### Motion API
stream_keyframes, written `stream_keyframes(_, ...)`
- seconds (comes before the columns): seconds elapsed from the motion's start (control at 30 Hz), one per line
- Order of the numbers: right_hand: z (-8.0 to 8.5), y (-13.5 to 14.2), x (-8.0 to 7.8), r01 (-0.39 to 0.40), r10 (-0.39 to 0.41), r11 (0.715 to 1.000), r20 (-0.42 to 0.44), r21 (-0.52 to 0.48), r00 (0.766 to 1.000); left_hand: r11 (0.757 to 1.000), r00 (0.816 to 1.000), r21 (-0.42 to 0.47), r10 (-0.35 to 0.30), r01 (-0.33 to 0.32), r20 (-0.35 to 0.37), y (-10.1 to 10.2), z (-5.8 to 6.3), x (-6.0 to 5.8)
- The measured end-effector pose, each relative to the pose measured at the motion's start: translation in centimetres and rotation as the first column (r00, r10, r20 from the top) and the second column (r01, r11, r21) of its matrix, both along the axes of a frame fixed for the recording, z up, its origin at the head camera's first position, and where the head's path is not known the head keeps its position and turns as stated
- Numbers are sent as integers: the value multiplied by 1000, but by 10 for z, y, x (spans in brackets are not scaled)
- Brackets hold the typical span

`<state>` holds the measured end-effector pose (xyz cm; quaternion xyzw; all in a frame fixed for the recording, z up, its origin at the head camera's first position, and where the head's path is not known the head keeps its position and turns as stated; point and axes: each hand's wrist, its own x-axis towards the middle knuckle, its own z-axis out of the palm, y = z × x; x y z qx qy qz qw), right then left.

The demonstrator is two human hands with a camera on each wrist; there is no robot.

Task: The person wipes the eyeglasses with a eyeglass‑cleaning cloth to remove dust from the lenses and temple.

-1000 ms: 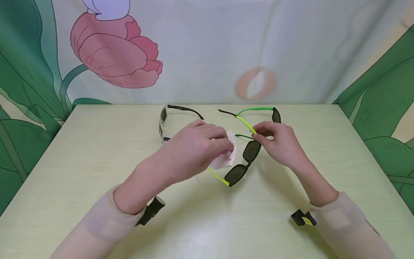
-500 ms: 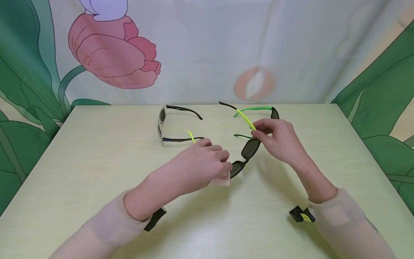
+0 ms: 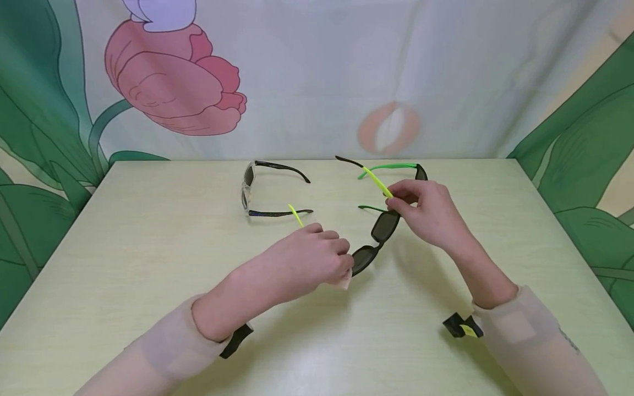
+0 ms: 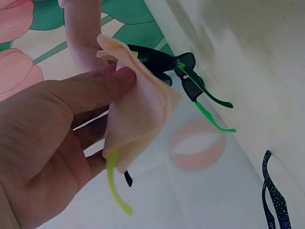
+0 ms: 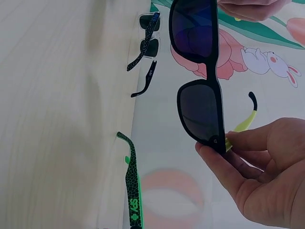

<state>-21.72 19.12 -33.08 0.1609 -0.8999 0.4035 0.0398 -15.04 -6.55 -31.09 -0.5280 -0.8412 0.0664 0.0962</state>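
Left hand: we are pinching pink cloth round one yellow temple; right hand: pinching the opposite hinge corner. Black-framed sunglasses are spanning the gap between both; green-armed glasses are lying beyond the right.

The head view looked forward and down from the person's side of the table, far enough back to include the left hand, the right hand and the patterned curtain. The left wrist view was very near its hand and faced past the cloth toward the curtain, strongly tilted, with the table at upper right. The right wrist view stood close to the black sunglasses, turned sideways, with the table along its left. All three views shared these sunglasses and the green-armed glasses; the clear-framed glasses showed only their arms in the left wrist view.
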Motion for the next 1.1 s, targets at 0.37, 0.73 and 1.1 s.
stream_keyframes(0.37, -8, 3, -3, 52, -45, 985, 45, -162, 998, 997, 981, 70, -28, 43, -191, -1, -8, 0)
stream_keyframes(0.73, -15, -1, -3, 78, 75, 893, 318, -443, 945, 984, 978, 175, 53, -17, -203, -3, -15, -6)
stream_keyframes(1.1, -31, -16, -2, 101, 354, 676, 442, -730, 824, 961, 970, 274, 95, -31, -224, -3, -20, -13)
